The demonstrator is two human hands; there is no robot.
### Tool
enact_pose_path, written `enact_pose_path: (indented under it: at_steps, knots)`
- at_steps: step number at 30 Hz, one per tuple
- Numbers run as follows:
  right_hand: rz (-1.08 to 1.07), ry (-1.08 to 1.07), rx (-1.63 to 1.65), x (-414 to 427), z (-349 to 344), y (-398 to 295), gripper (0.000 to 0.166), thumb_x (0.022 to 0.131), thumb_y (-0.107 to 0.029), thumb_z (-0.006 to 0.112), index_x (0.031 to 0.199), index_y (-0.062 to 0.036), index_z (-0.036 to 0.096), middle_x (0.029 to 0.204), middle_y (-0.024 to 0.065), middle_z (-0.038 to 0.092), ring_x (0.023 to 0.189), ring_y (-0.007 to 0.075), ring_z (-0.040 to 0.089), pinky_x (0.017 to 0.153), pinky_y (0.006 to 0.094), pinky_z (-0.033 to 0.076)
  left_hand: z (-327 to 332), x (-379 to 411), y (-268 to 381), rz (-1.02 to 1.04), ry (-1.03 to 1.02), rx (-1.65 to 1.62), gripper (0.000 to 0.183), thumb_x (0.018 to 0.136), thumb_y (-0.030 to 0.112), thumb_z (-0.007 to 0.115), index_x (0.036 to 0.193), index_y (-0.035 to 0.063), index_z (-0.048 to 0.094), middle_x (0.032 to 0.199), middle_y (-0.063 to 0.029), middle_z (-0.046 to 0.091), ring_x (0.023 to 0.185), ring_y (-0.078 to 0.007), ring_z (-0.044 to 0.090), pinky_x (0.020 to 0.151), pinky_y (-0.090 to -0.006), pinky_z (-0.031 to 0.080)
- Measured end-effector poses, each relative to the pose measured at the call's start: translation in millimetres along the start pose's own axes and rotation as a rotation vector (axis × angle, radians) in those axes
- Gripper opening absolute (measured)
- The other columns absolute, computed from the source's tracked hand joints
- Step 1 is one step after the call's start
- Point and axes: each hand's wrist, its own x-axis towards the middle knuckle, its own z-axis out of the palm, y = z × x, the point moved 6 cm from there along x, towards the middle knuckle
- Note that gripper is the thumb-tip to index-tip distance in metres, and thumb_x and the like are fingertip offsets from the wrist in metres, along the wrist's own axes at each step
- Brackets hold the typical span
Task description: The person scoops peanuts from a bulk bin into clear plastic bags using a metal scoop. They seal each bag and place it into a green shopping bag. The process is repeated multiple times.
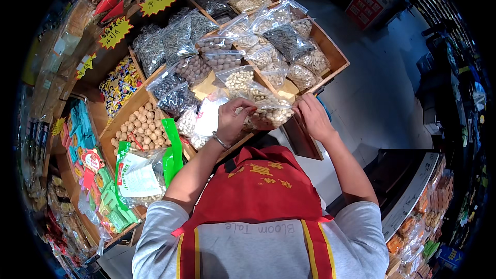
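A clear zip bag of pale nuts, perhaps pistachios [273, 117], is held between both hands at the near edge of the wooden bin. My left hand [233, 118], with a bracelet at the wrist, pinches the bag's top edge on the left. At the other end of that edge, the fingers of my right hand [309, 113] close on the corner. Just beyond lie more clear bags of pale nuts [239, 80]. A white packet [211, 114] rests left of my left hand, beside bags of dark seeds or nuts [176, 99].
Wooden dividers [155, 76] separate bags of sunflower seeds [164, 44], loose walnuts [143, 126] and wrapped candies [121, 85]. A large green-edged bag [143, 174] lies on the near left. Behind my right hand runs the bin's raised edge [333, 46]. Another packaged-goods display [422, 209] stands at right.
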Motion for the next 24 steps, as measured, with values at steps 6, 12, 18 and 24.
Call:
enact_pose_path:
  at_steps: [6,12,18,24]
  knots:
    - [0.020,-0.034,-0.011,-4.6,-5.5,9.9,0.010,0.076,-0.006,0.056,0.079,-0.0009,0.048,0.079,0.0137,0.047,0.078,0.0304,0.048,0.068,0.0368,0.041,-2.8,0.5,0.6,-0.057,0.020,-0.001,0.007,0.077,0.005,0.062,0.081,-0.0003,0.064,0.073,-0.0068,0.064,0.068,-0.0123,0.060,0.064,-0.0250,0.046]
    - [0.070,-0.047,-0.007,-13.8,-6.3,21.2,0.011,0.079,-0.007,0.057,0.079,-0.0006,0.048,0.082,0.0153,0.048,0.079,0.0326,0.048,0.069,0.0382,0.041,3.9,-2.3,4.9,-0.034,-0.003,-0.011,0.007,0.075,0.003,0.062,0.081,-0.0002,0.064,0.074,-0.0074,0.064,0.068,-0.0128,0.060,0.063,-0.0249,0.046]
    - [0.075,-0.003,0.036,-13.0,-14.6,21.8,0.012,0.078,-0.006,0.059,0.079,-0.0002,0.049,0.084,0.0151,0.049,0.078,0.0323,0.048,0.067,0.0380,0.042,8.3,-3.6,15.0,0.018,0.016,-0.026,0.006,0.074,0.002,0.063,0.079,0.0003,0.063,0.075,-0.0074,0.064,0.070,-0.0133,0.060,0.066,-0.0248,0.046]
    - [0.071,-0.084,0.040,0.5,-20.8,6.8,0.012,0.077,-0.006,0.059,0.078,0.0007,0.050,0.081,0.0139,0.049,0.079,0.0317,0.049,0.070,0.0379,0.042,-3.2,14.4,39.1,0.164,-0.034,0.278,0.023,0.071,0.013,0.069,0.091,0.0050,0.062,0.091,-0.0052,0.062,0.088,-0.0196,0.057,0.080,-0.0320,0.043]
